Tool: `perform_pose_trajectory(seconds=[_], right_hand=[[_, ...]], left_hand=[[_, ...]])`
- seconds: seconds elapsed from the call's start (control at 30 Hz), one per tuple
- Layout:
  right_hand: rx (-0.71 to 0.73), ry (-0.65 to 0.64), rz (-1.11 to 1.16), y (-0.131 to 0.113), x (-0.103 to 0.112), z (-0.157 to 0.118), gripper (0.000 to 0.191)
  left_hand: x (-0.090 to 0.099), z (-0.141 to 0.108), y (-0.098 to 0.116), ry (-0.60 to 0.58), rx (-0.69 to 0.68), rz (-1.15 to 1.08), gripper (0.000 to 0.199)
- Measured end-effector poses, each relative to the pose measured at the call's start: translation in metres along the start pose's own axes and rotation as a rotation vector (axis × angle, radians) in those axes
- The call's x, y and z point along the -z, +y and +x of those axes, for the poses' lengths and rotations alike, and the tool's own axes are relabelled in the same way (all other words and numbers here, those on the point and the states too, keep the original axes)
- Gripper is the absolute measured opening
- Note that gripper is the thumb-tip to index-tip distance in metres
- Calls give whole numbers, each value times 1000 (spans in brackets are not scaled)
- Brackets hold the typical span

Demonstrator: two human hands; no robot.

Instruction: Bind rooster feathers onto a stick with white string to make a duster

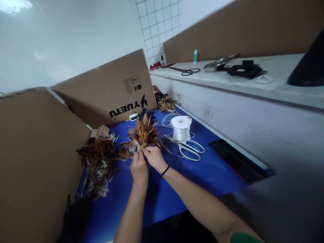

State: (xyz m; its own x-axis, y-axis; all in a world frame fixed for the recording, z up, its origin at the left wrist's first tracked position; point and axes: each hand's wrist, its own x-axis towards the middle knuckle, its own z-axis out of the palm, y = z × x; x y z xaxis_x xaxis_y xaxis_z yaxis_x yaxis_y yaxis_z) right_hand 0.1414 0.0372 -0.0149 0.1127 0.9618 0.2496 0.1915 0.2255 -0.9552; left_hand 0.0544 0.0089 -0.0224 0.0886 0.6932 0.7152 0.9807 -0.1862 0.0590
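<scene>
A bunch of brown, orange and black feathers (143,131) fans upward over the blue tabletop. At its pale, fluffy base, my left hand (139,166) is closed in a pinch. My right hand (155,157), with a black band at the wrist, pinches the same base from the right, its fingertips close to the left ones. What exactly lies between the fingertips is too small to make out. Just right of the hands are silver scissors (190,150) with parted blades. Behind them a spool of white cord (181,131) stands upright, with loose strands around it.
A loose heap of feathers (100,153) lies to the left, and another feather bunch (167,103) at the back. Cardboard panels (101,91) wall the left and rear. A dark tablet (235,158) rests along the right edge. Dark scissors (187,71) lie on the white ledge (280,64).
</scene>
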Motion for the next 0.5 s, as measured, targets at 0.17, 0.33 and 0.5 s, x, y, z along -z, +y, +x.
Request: perform_pose_trajectory(seconds=[0.17,0.33,0.5], right_hand=[[-42,12,198,1,-2,1,40],[-92,42,386,-4,-1,1,40],[-106,31,428,-4,1,1,39]], left_hand=[[-2,0,2,35,40,-68,35],[5,9,4,77,75,-183,32],[8,14,3,74,96,-229,29]])
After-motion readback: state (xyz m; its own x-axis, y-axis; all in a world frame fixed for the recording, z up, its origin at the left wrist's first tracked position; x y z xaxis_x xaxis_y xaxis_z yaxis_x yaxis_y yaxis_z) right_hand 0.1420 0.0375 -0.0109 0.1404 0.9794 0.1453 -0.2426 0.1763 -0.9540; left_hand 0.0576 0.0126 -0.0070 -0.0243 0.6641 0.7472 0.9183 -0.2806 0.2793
